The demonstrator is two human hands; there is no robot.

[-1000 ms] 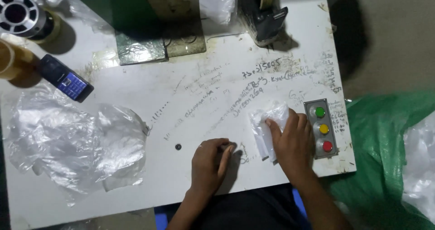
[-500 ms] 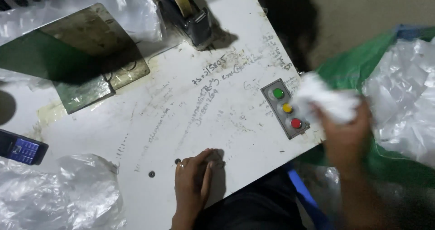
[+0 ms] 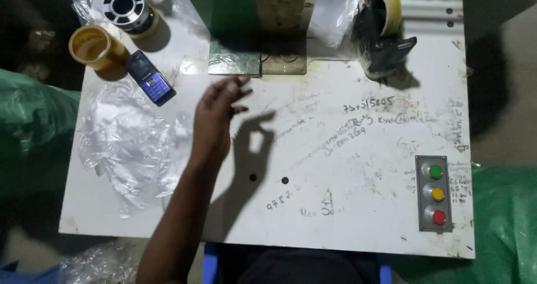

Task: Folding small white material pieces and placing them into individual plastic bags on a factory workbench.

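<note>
Currently only the left hand (image 3: 215,116) is in frame; the right hand is out of view. The left hand hangs above the white table (image 3: 347,166), arm coming up from the bottom edge, fingers (image 3: 238,84) loosely spread and holding nothing. Thumb and forefinger look slightly curled toward each other (their shadow on the table shows a ring shape), but nothing sits between them.

Nearest items: the pile of clear plastic bags (image 3: 131,144) lies flat on the table just left of the hand, crumpled, not touched. The dark mobile phone (image 3: 150,85) lies up and left of the hand, screen up, at the upper edge of the plastic. The fingertips point toward the metal plate (image 3: 235,65) at the base of the green machine block (image 3: 232,13) at the table's far edge, near but apart.

Other stuff: a yellowish tape roll (image 3: 94,47) and a metal spool (image 3: 124,5) in the far left corner, side by side. A tape dispenser (image 3: 386,35) stands at the far right. A grey button box (image 3: 434,193) with green, yellow and red buttons sits near the right front corner. Green sacks (image 3: 31,116) flank the table on both sides. The tabletop carries scribbled pen marks and two small dark holes.
</note>
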